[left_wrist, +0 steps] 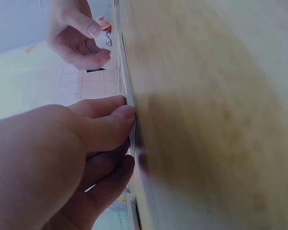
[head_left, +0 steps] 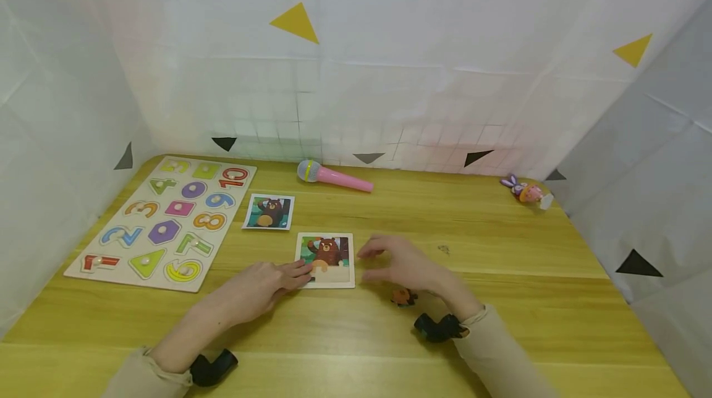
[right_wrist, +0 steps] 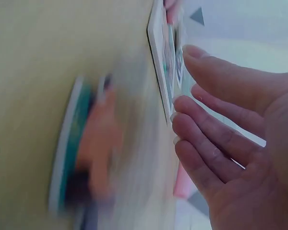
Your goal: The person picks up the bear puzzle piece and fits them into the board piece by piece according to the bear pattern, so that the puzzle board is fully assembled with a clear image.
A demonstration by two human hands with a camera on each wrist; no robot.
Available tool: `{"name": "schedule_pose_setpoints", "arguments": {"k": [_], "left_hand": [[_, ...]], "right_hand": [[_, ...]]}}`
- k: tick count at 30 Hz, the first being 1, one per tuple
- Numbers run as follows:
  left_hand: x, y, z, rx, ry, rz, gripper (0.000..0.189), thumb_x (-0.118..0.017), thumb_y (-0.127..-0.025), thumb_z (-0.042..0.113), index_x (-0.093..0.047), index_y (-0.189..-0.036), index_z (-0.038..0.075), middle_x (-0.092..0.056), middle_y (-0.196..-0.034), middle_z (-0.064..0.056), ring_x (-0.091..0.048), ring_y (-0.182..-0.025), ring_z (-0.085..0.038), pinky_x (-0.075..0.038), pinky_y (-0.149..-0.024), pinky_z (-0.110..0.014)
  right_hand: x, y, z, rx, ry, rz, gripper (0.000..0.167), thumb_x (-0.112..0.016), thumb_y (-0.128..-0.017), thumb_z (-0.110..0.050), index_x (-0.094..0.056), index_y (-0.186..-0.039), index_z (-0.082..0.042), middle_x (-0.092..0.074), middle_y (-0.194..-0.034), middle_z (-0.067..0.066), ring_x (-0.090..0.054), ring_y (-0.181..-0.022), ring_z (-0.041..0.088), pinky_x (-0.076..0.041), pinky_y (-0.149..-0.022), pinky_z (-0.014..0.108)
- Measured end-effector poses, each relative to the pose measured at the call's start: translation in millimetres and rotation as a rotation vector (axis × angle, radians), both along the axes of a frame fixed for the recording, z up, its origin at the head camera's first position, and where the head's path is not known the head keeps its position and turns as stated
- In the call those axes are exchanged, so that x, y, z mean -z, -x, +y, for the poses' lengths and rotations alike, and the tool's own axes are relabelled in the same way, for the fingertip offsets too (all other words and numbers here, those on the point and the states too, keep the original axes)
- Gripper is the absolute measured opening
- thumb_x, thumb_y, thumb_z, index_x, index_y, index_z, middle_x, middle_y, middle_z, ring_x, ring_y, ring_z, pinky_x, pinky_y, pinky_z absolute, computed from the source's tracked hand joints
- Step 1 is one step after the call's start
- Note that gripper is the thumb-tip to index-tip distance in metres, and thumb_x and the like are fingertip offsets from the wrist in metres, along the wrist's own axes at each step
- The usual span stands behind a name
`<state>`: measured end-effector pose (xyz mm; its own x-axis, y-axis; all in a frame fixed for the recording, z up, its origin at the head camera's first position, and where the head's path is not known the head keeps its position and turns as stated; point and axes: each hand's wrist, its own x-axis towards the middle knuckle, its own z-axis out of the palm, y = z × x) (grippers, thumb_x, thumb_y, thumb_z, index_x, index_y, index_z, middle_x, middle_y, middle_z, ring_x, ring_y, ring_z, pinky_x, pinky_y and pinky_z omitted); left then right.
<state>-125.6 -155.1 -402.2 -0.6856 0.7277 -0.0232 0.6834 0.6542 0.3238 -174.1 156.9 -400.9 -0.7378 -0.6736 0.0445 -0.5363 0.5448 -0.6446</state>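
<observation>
A small square bear puzzle (head_left: 328,243) lies mid-table in a pale frame, its lower part showing bare pale board. My left hand (head_left: 272,283) rests its fingertips on the lower-left edge of that frame; in the left wrist view the thumb (left_wrist: 124,114) touches the edge too. Just right of the puzzle hovers my right hand (head_left: 403,265), fingers apart and softly bent, nothing between them. Below its wrist sit orange, dark and teal loose puzzle pieces (head_left: 403,297), partly overlapping; in the right wrist view these pieces (right_wrist: 93,148) are blurred.
Behind the puzzle lies a bear picture card (head_left: 269,212). A number-and-shape peg board (head_left: 219,243) covers the left side. A pink toy microphone (head_left: 342,180) lies at the back, and a small rabbit toy (head_left: 528,193) at the back right. White sheeting (head_left: 378,95) walls the table.
</observation>
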Motion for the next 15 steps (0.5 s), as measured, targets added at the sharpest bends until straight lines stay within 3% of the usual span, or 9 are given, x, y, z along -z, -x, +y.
{"name": "schedule_pose_setpoints", "arguments": {"k": [11,15], "left_hand": [[0.6,0.7,0.1,0.004,-0.004,-0.008,0.043,-0.058,-0.098,-0.002,-0.062,-0.138,0.012,-0.051,-0.149,-0.006,-0.059,-0.125,-0.033,-0.052,-0.098,-0.046],[1.8,0.7,0.9,0.009,-0.002,0.003,0.043,-0.058,-0.098,-0.001,-0.061,-0.139,0.012,-0.050,-0.150,-0.006,-0.059,-0.125,-0.033,-0.052,-0.098,-0.047]], "right_hand": [[-6.1,-4.6,55.9,0.037,-0.030,-0.007,0.029,-0.081,-0.085,-0.025,-0.073,-0.110,-0.015,-0.067,-0.105,-0.002,-0.063,-0.098,0.017,-0.054,-0.086,0.040],[-3.8,-7.1,70.6,0.011,-0.056,0.020,0.030,-0.082,-0.084,-0.028,-0.074,-0.110,-0.016,-0.068,-0.106,-0.003,-0.064,-0.098,0.015,-0.054,-0.086,0.038]]}}
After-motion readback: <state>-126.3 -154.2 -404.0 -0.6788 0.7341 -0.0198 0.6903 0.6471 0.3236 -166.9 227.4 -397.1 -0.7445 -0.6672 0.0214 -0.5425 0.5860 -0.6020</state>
